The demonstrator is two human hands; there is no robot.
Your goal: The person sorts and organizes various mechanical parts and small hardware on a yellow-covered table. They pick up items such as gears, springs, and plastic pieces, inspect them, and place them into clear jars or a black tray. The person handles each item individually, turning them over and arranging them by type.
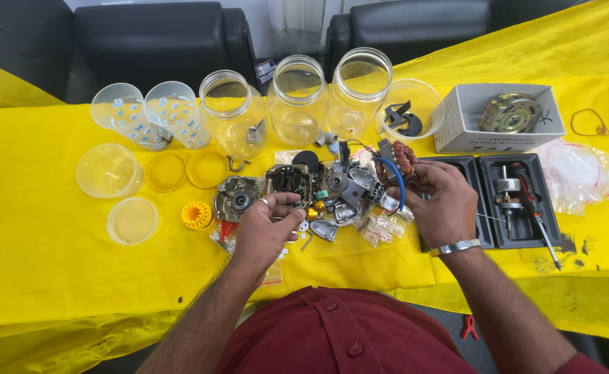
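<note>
My left hand [266, 228] rests on a heap of small metal motor parts [332, 197], its fingers curled by a round grey housing [287, 181] and a small silver piece. My right hand [439, 201] grips a copper-wound motor stator [401, 161] with a blue wire [396, 181] looping from it, held just above the heap. A second round metal housing [237, 197] lies left of my left hand. A yellow toothed gear [196, 215] sits further left on the yellow cloth [48, 242].
Clear plastic jars [297, 97] and cups [121, 111] line the back, with lids [166, 172] to the left. A white box [502, 114] holds a round motor part. A black tray [519, 201] with a rotor and screwdriver lies right. Plastic bags [578, 173] are far right.
</note>
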